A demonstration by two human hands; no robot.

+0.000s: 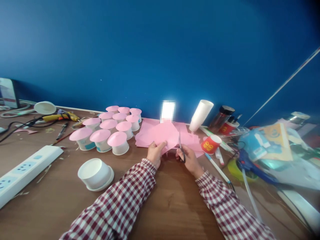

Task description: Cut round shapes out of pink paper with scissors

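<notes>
A sheet of pink paper [166, 131] is pinched at its near left edge by my left hand [155, 152], thumb on top. My right hand [188, 158] is closed round the handles of a pair of scissors [179, 138], whose blades point away from me beside the right edge of that sheet. Whether the blades touch the paper I cannot tell. More pink paper [147, 133] lies flat on the table behind and under the held sheet. To the left stand several white cups topped with pink paper cones [117, 139].
A white tub [94, 173] lies near the left forearm, behind a power strip [25, 170]. On the right are a red paper cup [211, 144], a leaning white cup stack [201, 115], a marker [217, 168], a blue glue gun [255, 168] and plastic bags. A yellow glue gun [61, 116] lies far left.
</notes>
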